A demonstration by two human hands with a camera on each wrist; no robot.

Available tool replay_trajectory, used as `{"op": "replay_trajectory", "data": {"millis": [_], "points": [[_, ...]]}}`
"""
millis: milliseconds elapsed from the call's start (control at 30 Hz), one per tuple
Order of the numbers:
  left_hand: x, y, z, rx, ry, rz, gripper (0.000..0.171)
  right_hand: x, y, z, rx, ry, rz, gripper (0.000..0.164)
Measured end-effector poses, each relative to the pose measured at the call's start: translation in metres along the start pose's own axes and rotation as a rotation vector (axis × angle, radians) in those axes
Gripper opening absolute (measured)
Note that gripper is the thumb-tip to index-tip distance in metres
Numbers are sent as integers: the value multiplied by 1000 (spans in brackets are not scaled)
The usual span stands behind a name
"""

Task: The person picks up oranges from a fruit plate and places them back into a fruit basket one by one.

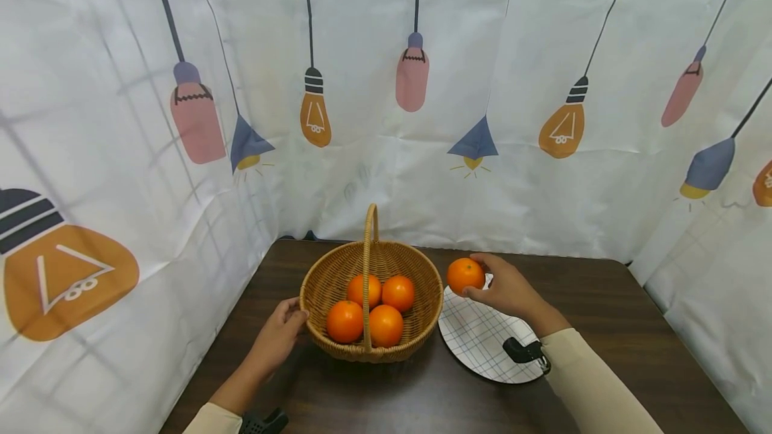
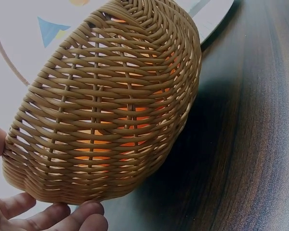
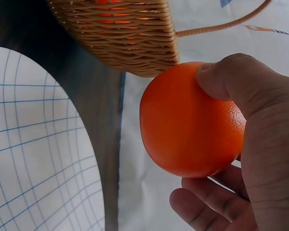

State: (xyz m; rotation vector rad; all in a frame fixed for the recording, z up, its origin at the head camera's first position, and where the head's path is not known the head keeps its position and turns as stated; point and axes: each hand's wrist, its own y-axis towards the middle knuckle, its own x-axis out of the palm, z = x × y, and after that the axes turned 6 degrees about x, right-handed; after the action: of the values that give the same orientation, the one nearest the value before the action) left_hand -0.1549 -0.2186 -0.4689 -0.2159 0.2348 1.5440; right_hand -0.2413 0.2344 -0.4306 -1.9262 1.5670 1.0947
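Note:
A woven wicker basket (image 1: 313, 286) with a tall hoop handle stands on the table, several oranges (image 1: 345, 321) inside it. At its left rim my left hand (image 1: 280, 333) grips the basket, thumb at the rim and fingers against the outer weave (image 2: 96, 120). My right hand (image 1: 506, 290) holds one orange (image 1: 466, 276) between thumb and fingers, just right of the basket. Below that hand lies a round white plate (image 1: 476, 333) with a blue grid pattern. In the right wrist view the held orange (image 3: 190, 120) appears above the table, next to the basket's side (image 3: 120, 33).
The dark wooden table (image 1: 386, 400) reaches back to a white curtain (image 1: 374, 173) printed with hanging lamps, which also runs along the left and right sides. The basket's handle (image 1: 366, 280) arches high over its middle.

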Motion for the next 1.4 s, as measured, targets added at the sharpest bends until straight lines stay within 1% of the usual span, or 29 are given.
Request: {"op": "replay_trajectory", "data": {"millis": [133,367,500,633,800,967,1167,1400], "points": [[0,1,-1,-4,-1,0,60,-2,1,-4,-3,4,2,81],[0,0,0,-1,16,6,59,-5,4,-14,-35,13,-6,79],[1,0,0,8,10,4,58,-7,3,-22,-38,32,-16,77],[1,-1,0,8,3,8,58,-8,3,-27,-47,28,-16,75],[1,-2,0,8,-12,15,56,-6,4,-33,-64,31,-25,73],[1,-1,-1,9,-11,9,58,-4,5,-42,-82,45,-33,72],[1,-1,-2,11,-18,5,58,4,7,-47,-100,34,-20,75],[1,-1,0,12,-12,11,58,10,10,-58,-113,19,-29,76]]}}
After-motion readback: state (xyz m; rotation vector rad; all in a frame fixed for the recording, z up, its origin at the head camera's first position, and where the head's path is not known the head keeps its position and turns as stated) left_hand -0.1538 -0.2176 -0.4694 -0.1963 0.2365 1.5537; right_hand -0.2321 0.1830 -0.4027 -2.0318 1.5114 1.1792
